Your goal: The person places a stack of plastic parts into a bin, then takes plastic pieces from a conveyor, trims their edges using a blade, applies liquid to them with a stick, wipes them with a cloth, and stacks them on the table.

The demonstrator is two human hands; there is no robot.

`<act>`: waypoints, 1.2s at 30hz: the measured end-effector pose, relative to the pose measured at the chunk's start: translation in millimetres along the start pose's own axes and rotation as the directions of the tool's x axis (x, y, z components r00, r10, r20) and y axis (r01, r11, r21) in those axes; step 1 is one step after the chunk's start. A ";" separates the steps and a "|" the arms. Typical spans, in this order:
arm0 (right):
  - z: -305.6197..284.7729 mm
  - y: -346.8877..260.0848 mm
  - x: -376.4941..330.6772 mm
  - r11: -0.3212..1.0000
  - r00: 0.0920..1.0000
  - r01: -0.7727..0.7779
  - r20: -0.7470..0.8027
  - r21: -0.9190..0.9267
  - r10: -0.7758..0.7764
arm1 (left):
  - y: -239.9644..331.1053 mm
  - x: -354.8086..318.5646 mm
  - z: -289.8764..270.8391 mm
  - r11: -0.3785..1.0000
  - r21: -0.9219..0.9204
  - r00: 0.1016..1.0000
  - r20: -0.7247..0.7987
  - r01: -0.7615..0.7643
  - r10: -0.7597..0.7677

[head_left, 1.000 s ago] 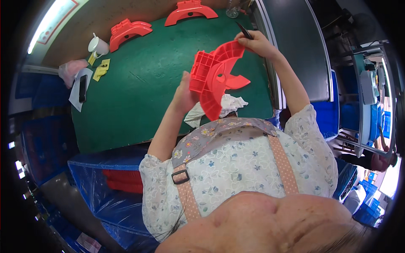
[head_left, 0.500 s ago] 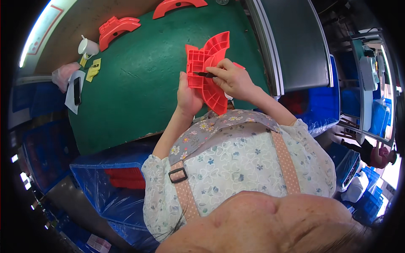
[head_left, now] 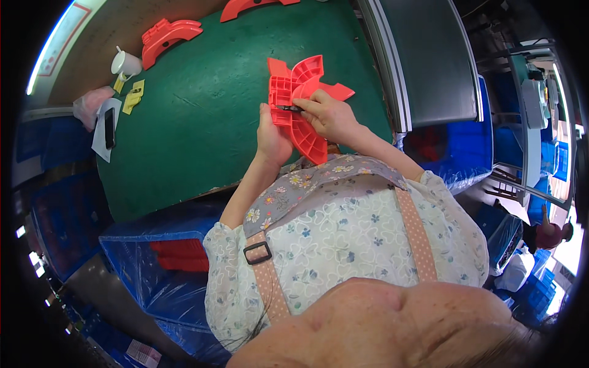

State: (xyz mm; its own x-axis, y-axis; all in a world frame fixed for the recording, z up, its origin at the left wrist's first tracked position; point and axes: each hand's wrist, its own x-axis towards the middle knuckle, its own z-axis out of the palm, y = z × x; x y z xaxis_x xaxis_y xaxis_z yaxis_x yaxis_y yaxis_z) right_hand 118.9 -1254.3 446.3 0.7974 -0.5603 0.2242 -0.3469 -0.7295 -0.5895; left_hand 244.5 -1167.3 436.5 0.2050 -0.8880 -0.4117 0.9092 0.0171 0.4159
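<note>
The red plastic part (head_left: 300,104) is held up over the near edge of the green table (head_left: 202,116), close to the person's chest. It is a curved, arc-shaped moulding in bright orange-red, with a grid of small ribs along one long edge and flat, fin-like tabs fanning out from its upper right side. The left hand (head_left: 273,138) is closed around its lower left edge, thumb against the ribbed strip. The right hand (head_left: 328,113) is closed on a small dark tool (head_left: 289,108), whose tip touches the ribbed edge of the part just above the left thumb.

Farther back on the table lie two more red curved parts (head_left: 169,35), well apart from the held one. A white cup (head_left: 126,63) stands near the table's left rim, with yellow pieces (head_left: 133,97) beside it and a dark phone (head_left: 109,127) lying on a white sheet. Blue bins lined with plastic (head_left: 147,245) sit below the table on the person's left
</note>
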 end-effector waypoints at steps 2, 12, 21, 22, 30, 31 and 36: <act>6.6 3.2 -1.0 1.000 1.000 -0.007 -0.010 0.031 0.007 | -0.6 0.6 -3.0 1.000 0.019 0.999 -0.041 -0.016 0.017; 10.9 3.6 1.4 0.993 0.999 -0.047 0.011 0.105 0.046 | -4.0 2.5 -4.9 0.994 0.089 0.994 -0.082 -0.070 0.077; -9.2 -5.8 36.9 0.665 0.924 -0.371 0.328 0.648 0.196 | -10.9 -0.9 -1.0 0.954 0.237 0.979 0.132 -0.184 0.156; -5.4 -4.2 39.0 0.664 0.925 -0.370 0.324 0.649 0.198 | -12.1 -0.4 -2.6 0.937 0.274 0.973 0.137 -0.218 0.186; -9.7 12.5 42.7 0.817 0.935 -0.302 0.318 0.491 0.155 | -23.8 20.2 -18.4 0.680 0.639 0.930 0.180 -0.359 0.321; -12.2 13.4 41.2 0.800 0.950 -0.275 0.278 0.533 0.141 | -22.1 21.5 -19.6 0.656 0.665 0.931 0.195 -0.356 0.307; 3.0 23.9 27.5 0.781 0.980 -0.178 0.175 0.598 0.090 | -25.0 19.3 -11.0 0.711 0.618 0.942 0.209 -0.336 0.263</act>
State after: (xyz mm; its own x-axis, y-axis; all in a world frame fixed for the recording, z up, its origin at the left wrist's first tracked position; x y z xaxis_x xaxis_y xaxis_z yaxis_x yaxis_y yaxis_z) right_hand 134.1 -1285.9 436.1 0.8369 -0.5464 0.0310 -0.1181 -0.2356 -0.9646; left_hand 229.7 -1179.8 409.2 0.3564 -0.9280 -0.1088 0.3536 0.0262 0.9350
